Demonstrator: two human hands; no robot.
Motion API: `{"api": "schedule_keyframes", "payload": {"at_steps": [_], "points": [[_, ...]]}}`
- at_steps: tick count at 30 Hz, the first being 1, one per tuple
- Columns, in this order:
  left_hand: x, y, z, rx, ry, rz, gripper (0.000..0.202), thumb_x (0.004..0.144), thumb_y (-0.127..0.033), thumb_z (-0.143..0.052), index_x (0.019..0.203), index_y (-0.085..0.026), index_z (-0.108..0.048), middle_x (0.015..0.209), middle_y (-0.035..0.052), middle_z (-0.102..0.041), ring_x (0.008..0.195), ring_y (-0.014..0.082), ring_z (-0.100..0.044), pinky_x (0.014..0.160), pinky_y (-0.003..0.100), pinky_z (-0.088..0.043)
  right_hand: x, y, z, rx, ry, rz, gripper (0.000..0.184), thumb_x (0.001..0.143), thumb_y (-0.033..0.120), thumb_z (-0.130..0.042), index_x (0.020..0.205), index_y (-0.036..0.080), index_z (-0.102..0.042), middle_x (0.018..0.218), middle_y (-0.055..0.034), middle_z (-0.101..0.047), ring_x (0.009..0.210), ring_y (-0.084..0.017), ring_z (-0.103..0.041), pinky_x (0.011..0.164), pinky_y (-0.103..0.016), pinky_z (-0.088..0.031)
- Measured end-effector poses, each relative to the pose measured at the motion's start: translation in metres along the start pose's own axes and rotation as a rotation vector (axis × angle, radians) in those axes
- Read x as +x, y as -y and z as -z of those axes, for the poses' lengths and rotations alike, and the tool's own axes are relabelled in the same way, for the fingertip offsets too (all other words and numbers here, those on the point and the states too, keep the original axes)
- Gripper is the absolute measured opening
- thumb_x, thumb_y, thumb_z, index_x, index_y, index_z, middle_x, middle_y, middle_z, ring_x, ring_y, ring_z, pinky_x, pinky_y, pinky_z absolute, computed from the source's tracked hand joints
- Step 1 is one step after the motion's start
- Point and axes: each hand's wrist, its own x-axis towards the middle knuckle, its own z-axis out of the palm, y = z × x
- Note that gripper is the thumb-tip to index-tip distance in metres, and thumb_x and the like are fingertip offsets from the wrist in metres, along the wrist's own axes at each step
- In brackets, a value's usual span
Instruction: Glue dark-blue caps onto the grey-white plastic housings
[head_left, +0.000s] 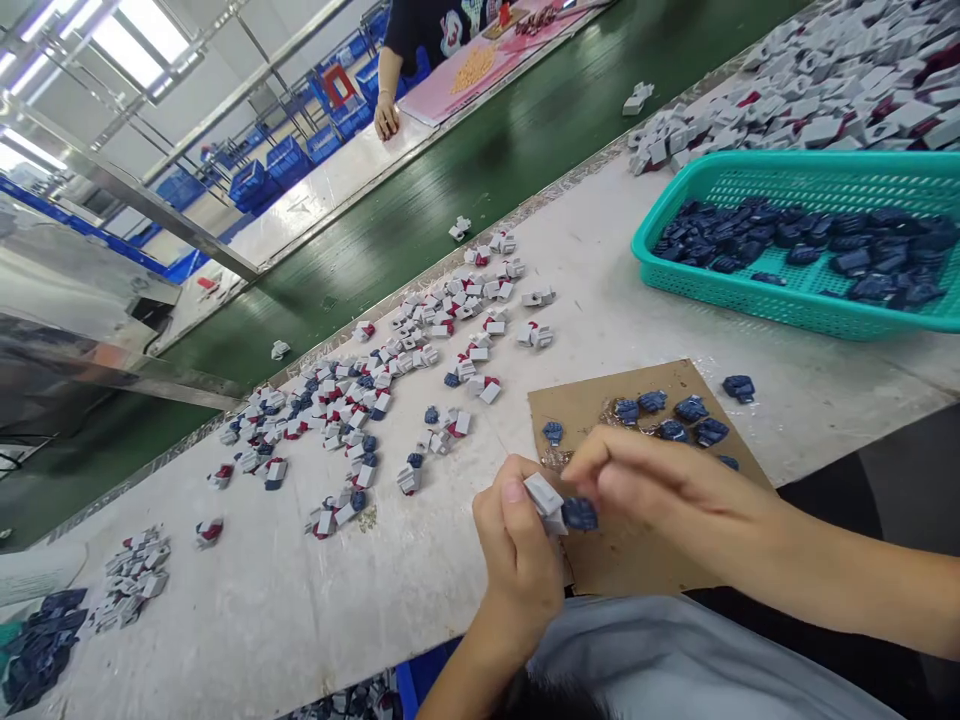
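My left hand pinches a light grey plastic toy part between thumb and fingers. A small dark blue piece, shaped like a toy fist, sits at the grey part's end; whether they are joined I cannot tell. Close by on the right, my right hand is curled, its fingertips near the grey part; what they hold, if anything, is hidden. Under my hands lies a brown cardboard sheet bearing several more dark blue pieces. Another dark blue piece rests on the table just beyond the sheet.
A teal basket of dark blue pieces stands at right, before a large heap of grey parts. Assembled grey, red and blue parts spread across the table. Beyond runs a green conveyor belt; a co-worker's hand rests across it.
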Motion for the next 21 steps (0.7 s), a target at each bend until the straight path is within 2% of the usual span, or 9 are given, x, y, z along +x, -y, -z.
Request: {"api": "schedule_keyframes", "payload": {"at_steps": [2, 4, 6, 8, 12, 14, 17, 19, 21], "points": [[-0.003, 0.005, -0.006, 0.024, -0.03, -0.04, 0.059, 0.101, -0.062, -0.03, 0.064, -0.023, -0.053, 0.053, -0.0012, -0.05, 0.049, 0.0155, -0.045, 0.051, 0.03, -0.034, 0.01, 0.006, -0.002, 0.037, -0.15, 0.015, 0.059, 0.091, 0.077, -0.045, 0.093, 0.023, -0.067, 0.094, -0.0052, -0.069, 0.094, -0.02, -0.064, 0.086, -0.033, -0.052], [-0.003, 0.007, -0.011, 0.047, -0.009, -0.104, 0.055, 0.102, -0.056, -0.032, 0.067, -0.022, -0.058, 0.055, -0.0002, -0.054, 0.049, 0.0161, -0.047, 0.052, 0.03, -0.036, 0.021, 0.013, -0.01, 0.156, -0.197, -0.041, 0.068, 0.082, 0.085, -0.047, 0.1, 0.023, -0.067, 0.105, -0.0076, -0.071, 0.106, -0.025, -0.065, 0.095, -0.038, -0.05], [-0.001, 0.007, -0.016, 0.058, 0.007, -0.184, 0.048, 0.102, -0.047, -0.035, 0.074, -0.022, -0.065, 0.06, 0.0017, -0.061, 0.053, 0.0173, -0.053, 0.054, 0.031, -0.039, 0.03, 0.019, -0.02, 0.267, -0.123, -0.156, 0.075, 0.073, 0.09, -0.052, 0.098, 0.021, -0.066, 0.1, -0.0093, -0.074, 0.101, -0.026, -0.067, 0.089, -0.038, -0.052], [0.0, 0.007, -0.021, 0.058, -0.018, -0.258, 0.043, 0.101, -0.039, -0.037, 0.078, -0.022, -0.069, 0.068, 0.0041, -0.068, 0.061, 0.0199, -0.061, 0.059, 0.033, -0.045, 0.033, 0.023, -0.029, 0.33, -0.055, -0.241, 0.076, 0.072, 0.092, -0.049, 0.087, 0.019, -0.065, 0.084, -0.0088, -0.074, 0.086, -0.023, -0.068, 0.08, -0.036, -0.053], [-0.002, 0.011, -0.028, 0.096, -0.11, -0.315, 0.03, 0.092, -0.028, -0.047, 0.076, -0.024, -0.071, 0.069, 0.0035, -0.068, 0.063, 0.021, -0.062, 0.061, 0.035, -0.046, 0.029, 0.023, -0.038, 0.347, -0.072, -0.163, 0.074, 0.075, 0.092, -0.046, 0.062, 0.02, -0.058, 0.063, -0.0042, -0.066, 0.069, -0.018, -0.064, 0.069, -0.03, -0.05], [-0.004, 0.015, -0.03, 0.12, -0.131, -0.317, 0.029, 0.09, -0.029, -0.048, 0.073, -0.024, -0.07, 0.065, 0.0028, -0.065, 0.06, 0.0199, -0.059, 0.058, 0.035, -0.044, 0.026, 0.02, -0.04, 0.381, -0.09, -0.127, 0.074, 0.074, 0.092, -0.047, 0.057, 0.02, -0.057, 0.062, -0.0041, -0.064, 0.068, -0.017, -0.063, 0.066, -0.029, -0.049], [-0.005, 0.019, -0.032, 0.075, -0.153, -0.303, 0.041, 0.094, -0.039, -0.043, 0.063, -0.024, -0.064, 0.061, 0.0033, -0.061, 0.057, 0.0198, -0.056, 0.055, 0.036, -0.042, 0.025, 0.015, -0.042, 0.484, -0.1, -0.155, 0.075, 0.071, 0.094, -0.049, 0.056, 0.02, -0.057, 0.059, -0.0055, -0.064, 0.063, -0.017, -0.062, 0.063, -0.03, -0.049], [-0.005, 0.018, -0.031, 0.01, -0.168, -0.235, 0.046, 0.094, -0.049, -0.041, 0.06, -0.025, -0.062, 0.059, 0.0037, -0.06, 0.057, 0.0207, -0.055, 0.056, 0.037, -0.041, 0.026, 0.013, -0.045, 0.504, -0.111, -0.143, 0.076, 0.071, 0.094, -0.047, 0.057, 0.02, -0.057, 0.058, -0.0056, -0.064, 0.06, -0.017, -0.06, 0.063, -0.03, -0.049], [-0.004, 0.017, -0.029, -0.045, -0.176, -0.127, 0.045, 0.087, -0.059, -0.047, 0.058, -0.026, -0.061, 0.06, 0.0043, -0.06, 0.06, 0.022, -0.055, 0.06, 0.04, -0.042, 0.029, 0.013, -0.048, 0.478, -0.114, -0.093, 0.077, 0.073, 0.094, -0.045, 0.057, 0.02, -0.058, 0.058, -0.0051, -0.063, 0.061, -0.017, -0.06, 0.062, -0.03, -0.048]]}}
